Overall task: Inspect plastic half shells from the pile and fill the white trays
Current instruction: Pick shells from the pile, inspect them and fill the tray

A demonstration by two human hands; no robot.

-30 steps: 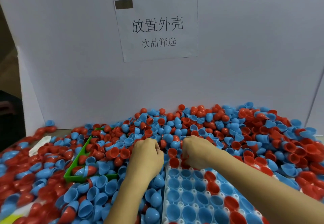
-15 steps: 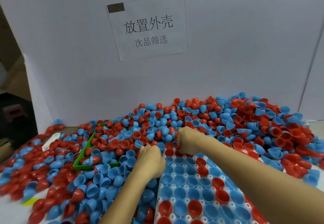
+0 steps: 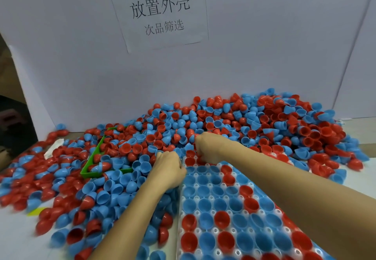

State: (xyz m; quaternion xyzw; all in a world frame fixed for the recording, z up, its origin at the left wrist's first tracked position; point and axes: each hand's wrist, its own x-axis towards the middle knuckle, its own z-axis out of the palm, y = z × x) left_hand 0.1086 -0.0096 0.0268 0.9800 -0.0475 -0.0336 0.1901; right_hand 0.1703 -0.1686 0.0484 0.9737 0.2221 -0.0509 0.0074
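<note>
- Since the earlier frames, left hand (image 3: 167,169) has dropped back from the heap to the tray's left edge; right hand (image 3: 205,148) has shifted only a little along the far edge; the view has tipped down, more tray showing.
- White tray (image 3: 213,230) lies nearest, lower centre-right, almost every visible pocket holding a blue or red half shell, open side up.
- Right forearm crosses the tray on a diagonal from lower right; left forearm comes up from the bottom edge just beside the tray's left rim.
- Left hand is knuckles-up, fingers curled under, touching the tray's far-left corner; whether it grasps a shell cannot be told, the fingertips are hidden.
- Right hand sits at the tray's far row, fingers curled down among red shells; contents of the grip not visible either.
- Step, as I judge it: filling the last far-row pockets, tray close to full.
- Next move likely calls for seating a shell rim-up in an empty far pocket without knocking neighbours, then drawing fresh ones from the heap.
- Green bin (image 3: 95,158) sits left of the hands, half buried, a few shells inside.
- Pile of half shells (image 3: 264,125) banks up behind against the white board, with a paper sign (image 3: 160,13) taped above.
</note>
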